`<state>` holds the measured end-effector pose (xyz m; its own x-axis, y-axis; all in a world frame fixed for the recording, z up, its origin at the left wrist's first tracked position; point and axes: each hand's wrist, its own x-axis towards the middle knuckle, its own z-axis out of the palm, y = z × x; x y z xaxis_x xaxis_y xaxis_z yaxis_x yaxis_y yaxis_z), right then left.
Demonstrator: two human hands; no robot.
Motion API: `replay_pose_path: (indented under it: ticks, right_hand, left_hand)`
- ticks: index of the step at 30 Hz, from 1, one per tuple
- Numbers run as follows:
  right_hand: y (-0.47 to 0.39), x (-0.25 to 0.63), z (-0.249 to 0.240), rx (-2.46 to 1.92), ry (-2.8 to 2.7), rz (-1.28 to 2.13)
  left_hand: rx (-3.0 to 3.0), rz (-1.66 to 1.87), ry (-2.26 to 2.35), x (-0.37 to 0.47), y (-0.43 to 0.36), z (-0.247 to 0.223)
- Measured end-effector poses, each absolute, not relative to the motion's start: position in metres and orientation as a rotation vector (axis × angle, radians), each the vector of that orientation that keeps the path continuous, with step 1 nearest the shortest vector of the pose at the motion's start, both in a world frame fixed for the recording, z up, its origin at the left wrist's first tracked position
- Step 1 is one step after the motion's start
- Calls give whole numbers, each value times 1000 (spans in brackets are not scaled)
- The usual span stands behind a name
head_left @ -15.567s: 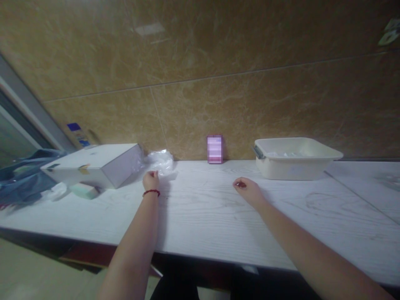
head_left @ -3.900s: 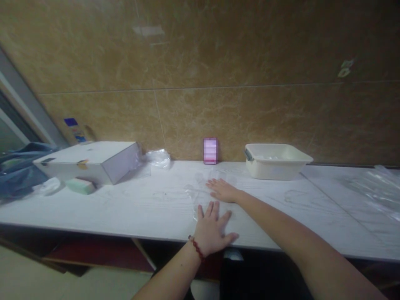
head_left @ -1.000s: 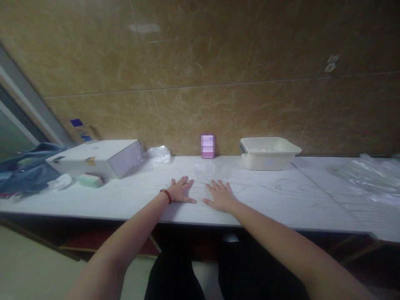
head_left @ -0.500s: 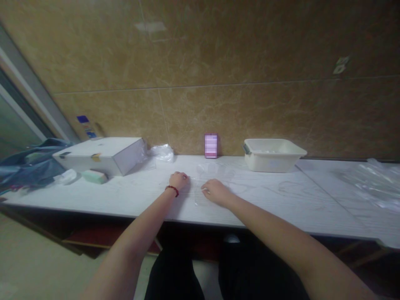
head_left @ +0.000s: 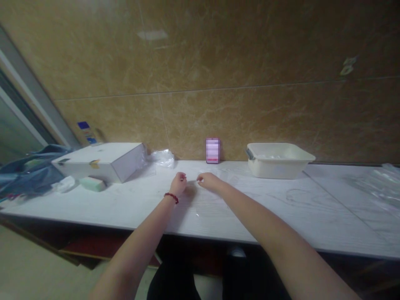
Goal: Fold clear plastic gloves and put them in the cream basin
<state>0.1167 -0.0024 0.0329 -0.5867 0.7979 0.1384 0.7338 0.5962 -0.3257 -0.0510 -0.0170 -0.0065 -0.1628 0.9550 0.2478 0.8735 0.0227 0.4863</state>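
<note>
Just past the right hand (head_left: pixel 210 182), clear plastic (head_left: pixel 208 171) is faintly seen.
Left hand (head_left: pixel 178 185) is set farther off; both are curled, anything pinched can't be made out tbh.

Unclear indoor room: marbled wall tiles (head_left: pixel 250 104), pale wooden counter (head_left: pixel 237 216).

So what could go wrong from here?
The phone stands upright by the wall, beyond the left hand and right hand; a bump might topple it. The see-through plastic at the far right looks loose and blends into the pale tabletop, so an arm could brush it unnoticed.
</note>
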Motion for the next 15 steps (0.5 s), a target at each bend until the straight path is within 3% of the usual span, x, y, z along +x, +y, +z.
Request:
replay_pose_path:
  ticks: [6, 15]
  right_hand:
    - [16, 84, 24, -1096, -2740, 199]
    - [37, 63, 9, -937, -2800, 298]
  left_hand:
    - [1890, 586, 2216, -68, -28, -6]
    - [1954, 394, 2315, -47, -63, 6]
